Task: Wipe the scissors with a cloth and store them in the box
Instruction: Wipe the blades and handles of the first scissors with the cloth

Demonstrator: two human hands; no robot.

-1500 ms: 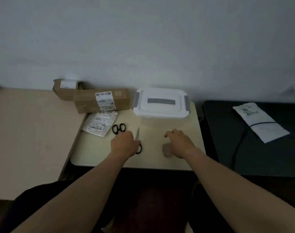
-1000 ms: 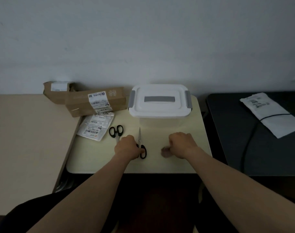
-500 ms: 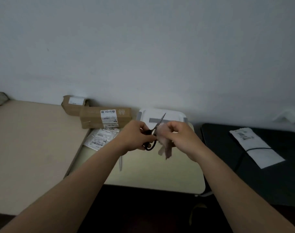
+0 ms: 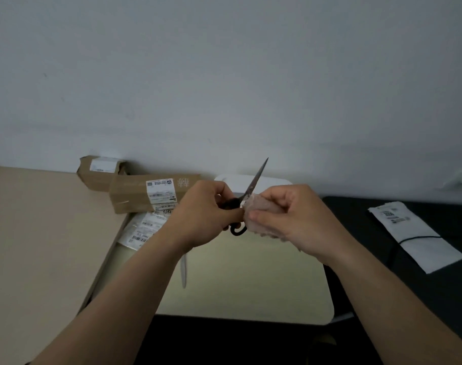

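My left hand (image 4: 202,214) grips the black handles of a pair of scissors (image 4: 255,180), held in the air with the closed blades pointing up and to the right. My right hand (image 4: 290,214) pinches a pale pink cloth (image 4: 260,218) against the base of the blades. Behind both hands the white storage box (image 4: 236,181) stands against the wall, mostly hidden. A second pair of scissors lies on the table under my left forearm; only its blade (image 4: 183,272) shows.
Two brown cardboard boxes (image 4: 135,193) sit at the back left, with labelled plastic bags (image 4: 143,230) in front of them. The small cream table (image 4: 245,280) lies between a beige surface (image 4: 40,233) and a black desk (image 4: 435,259) carrying a white packet (image 4: 414,235) and a cable.
Both hands lifted off the table, the left with the scissors and the right with the cloth. They met in the air, and the blades now point higher while the cloth wraps their base.
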